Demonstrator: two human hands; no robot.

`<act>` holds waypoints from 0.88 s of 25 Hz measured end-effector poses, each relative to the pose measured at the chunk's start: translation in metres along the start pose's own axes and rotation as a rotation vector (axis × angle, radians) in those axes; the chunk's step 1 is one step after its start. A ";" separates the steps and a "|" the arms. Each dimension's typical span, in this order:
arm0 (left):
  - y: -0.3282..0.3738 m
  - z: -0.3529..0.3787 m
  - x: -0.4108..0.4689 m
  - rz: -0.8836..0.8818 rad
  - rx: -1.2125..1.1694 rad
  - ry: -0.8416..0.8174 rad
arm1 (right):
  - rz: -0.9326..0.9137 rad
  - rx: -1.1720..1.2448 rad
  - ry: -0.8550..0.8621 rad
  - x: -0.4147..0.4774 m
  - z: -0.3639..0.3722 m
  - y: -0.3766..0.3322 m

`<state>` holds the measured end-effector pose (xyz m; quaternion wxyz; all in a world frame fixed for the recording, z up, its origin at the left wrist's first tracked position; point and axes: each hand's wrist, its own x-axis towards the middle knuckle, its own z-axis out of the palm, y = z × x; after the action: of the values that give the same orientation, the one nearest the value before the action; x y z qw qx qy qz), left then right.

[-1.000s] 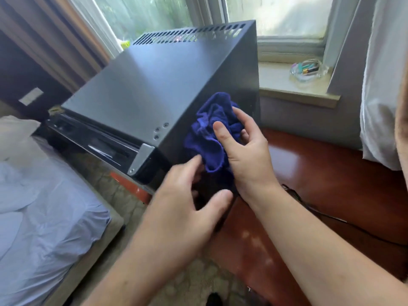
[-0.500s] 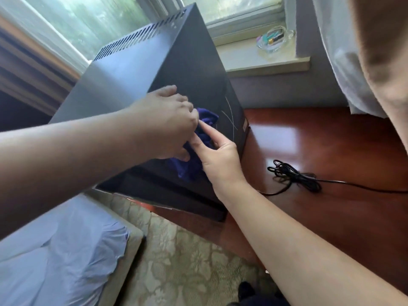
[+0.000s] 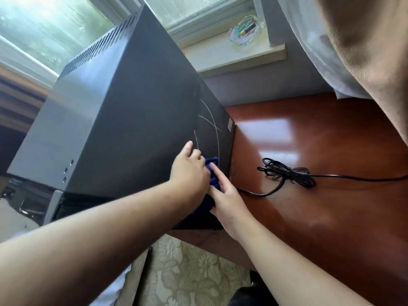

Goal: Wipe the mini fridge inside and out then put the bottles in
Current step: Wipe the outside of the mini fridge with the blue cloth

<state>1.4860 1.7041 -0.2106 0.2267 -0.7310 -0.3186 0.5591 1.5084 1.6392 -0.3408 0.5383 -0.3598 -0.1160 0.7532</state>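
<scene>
Your two hands meet low on the right side wall of the black fridge [image 3: 136, 120], close to its back corner. Between them sits the blue cloth [image 3: 212, 167], bunched against the panel. Your left hand [image 3: 189, 171] reaches in across the front of the fridge, thumb lifted, the other fingers curled down onto the cloth and gripping it. Your right hand [image 3: 229, 200] lies alongside, its forefinger stretched straight over the cloth and pressing it to the wall; more blue shows below that hand, by the bottom edge of the panel. Pale curved scratches [image 3: 209, 120] mark the wall just above your hands.

The fridge stands on a glossy red-brown table [image 3: 309, 217] under the window, its vented top edge toward the glass. A black power cord [image 3: 287, 173], partly bundled, lies on the table just right of the fridge and trails off to the right. A glass dish [image 3: 247, 32] with small coloured items rests on the windowsill [image 3: 220, 56]. Below the table lies a patterned rug [image 3: 187, 274].
</scene>
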 end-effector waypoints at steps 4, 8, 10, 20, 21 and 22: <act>0.017 0.009 0.006 -0.013 0.032 0.038 | -0.024 0.035 0.023 -0.006 -0.007 0.011; 0.008 0.012 0.005 -0.019 -0.063 0.097 | -0.056 -0.093 0.100 -0.004 0.003 0.011; 0.004 0.009 0.004 -0.015 -0.134 0.140 | -0.068 -0.094 0.111 -0.001 0.007 0.004; -0.005 0.009 -0.007 -0.269 -0.589 0.494 | -0.087 0.339 -0.034 0.033 0.042 -0.068; -0.001 0.013 -0.007 -0.277 -0.643 0.517 | -0.131 0.281 -0.020 0.035 0.038 -0.064; 0.006 0.019 -0.005 -0.270 -0.689 0.527 | -0.142 0.248 -0.010 0.035 0.033 -0.058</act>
<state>1.4679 1.6952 -0.2167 0.1147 -0.8331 -0.5100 0.1808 1.5227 1.7001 -0.2995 0.6299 -0.2774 -0.0500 0.7237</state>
